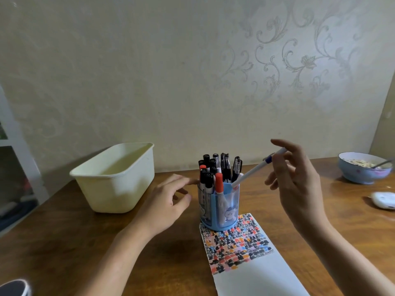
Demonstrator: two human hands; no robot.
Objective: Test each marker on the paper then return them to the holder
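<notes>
Your right hand (299, 182) pinches a white marker (259, 167), its lower end at the rim of the blue holder (219, 207) standing on the paper's (252, 272) far end. Your left hand (168, 201), fingers loosely spread and holding nothing, hovers beside the holder.

Pen holder at centre of a desk, hands on either side.

The holder (219, 207) stands on the far end of a sheet of paper (254, 265) that runs toward the near right edge of the table (64, 236), with markers (213, 174) upright in it. Left of it and a little farther back sits a tub (115, 178), close to the wall (149, 71) behind. The left hand (165, 205) hovers just left of the holder; the right hand (299, 180), raised to its right, pinches a marker (257, 168) whose lower end reaches the holder's rim. At far right is a bowl (363, 170) with a spoon (383, 164) in it; a small device (384, 199) lies nearer.
</notes>
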